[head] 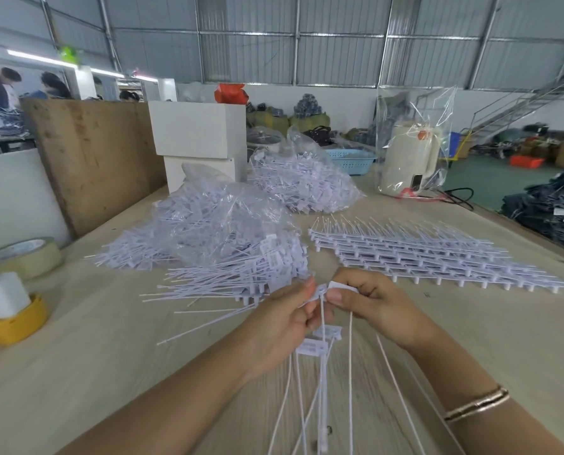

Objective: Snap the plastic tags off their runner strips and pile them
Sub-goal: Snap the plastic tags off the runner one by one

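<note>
Many loose tags [241,274] already lie piled at centre frame, while a thick stack of uncut runner strips [438,257] waits at right. Both hands, left hand [284,320] and right hand [369,300], pinch one strip [326,290] mid-snap, low centre; much remains, I judge.

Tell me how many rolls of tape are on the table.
2: a beige tape roll at the table's left edge, and a yellow tape roll nearer the camera with white foam in it. Others may be hidden.
</note>
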